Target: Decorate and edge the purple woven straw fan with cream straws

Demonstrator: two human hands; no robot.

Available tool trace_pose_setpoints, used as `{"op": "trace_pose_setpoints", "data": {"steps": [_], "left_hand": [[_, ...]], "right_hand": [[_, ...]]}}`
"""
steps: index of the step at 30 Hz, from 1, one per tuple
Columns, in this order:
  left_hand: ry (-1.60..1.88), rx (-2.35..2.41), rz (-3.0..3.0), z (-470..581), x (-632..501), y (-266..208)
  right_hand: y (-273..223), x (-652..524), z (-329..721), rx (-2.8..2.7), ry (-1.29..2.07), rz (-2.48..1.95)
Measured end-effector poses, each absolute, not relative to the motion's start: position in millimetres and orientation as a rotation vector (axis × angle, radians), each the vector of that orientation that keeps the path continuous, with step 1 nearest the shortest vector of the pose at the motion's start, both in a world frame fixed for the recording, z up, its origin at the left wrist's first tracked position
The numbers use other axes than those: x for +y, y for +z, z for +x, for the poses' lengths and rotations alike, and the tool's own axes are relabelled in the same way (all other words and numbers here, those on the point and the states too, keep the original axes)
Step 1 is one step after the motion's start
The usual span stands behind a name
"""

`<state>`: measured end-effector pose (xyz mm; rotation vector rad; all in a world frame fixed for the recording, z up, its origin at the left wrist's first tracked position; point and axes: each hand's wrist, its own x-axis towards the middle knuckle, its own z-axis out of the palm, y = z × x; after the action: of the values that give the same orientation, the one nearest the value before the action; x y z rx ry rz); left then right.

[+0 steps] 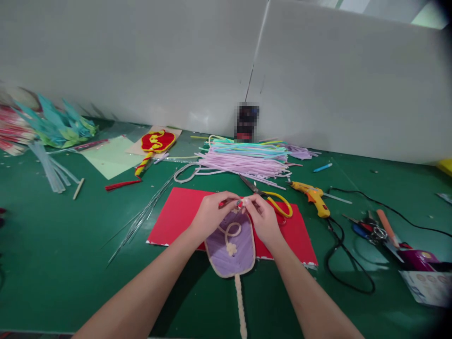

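Note:
My left hand and my right hand meet over the top edge of a purple hand fan. Fingers of both are pinched together around something small and pale, too hidden to name. The fan has a cream pipe-cleaner border, a looped cream stem and a small cream flower on its face. Its twisted cream handle points toward me. Beneath the hands and the fan's upper part lies a red board. Scissors with yellow handles rest just beyond my right hand.
Behind the board is a heap of pink and turquoise pipe cleaners. A yellow glue gun with a black cord lies right, near pliers. At left are thin wires, glue sticks and a red-and-yellow fan.

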<state>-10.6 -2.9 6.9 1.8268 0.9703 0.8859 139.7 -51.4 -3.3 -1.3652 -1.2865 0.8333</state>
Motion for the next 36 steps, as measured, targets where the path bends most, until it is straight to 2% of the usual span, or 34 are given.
{"op": "trace_pose_setpoints", "data": {"steps": [9,26,36], "left_hand": [[0.908,0.903,1.085,-8.1,8.4,2.8],[0.964,1.036,1.239,-9.4,8.2,6.7],[1.074,1.145,1.561,-12.3,1.9,7.2]], "right_hand": [[-5.5,-45.9,147.4,-1.088,0.738,-1.381],[-4.5,-46.9,147.1,-1.171,0.693,-1.407],[-2.4,-47.9,148.3,-1.197,0.578,-1.467]]}}
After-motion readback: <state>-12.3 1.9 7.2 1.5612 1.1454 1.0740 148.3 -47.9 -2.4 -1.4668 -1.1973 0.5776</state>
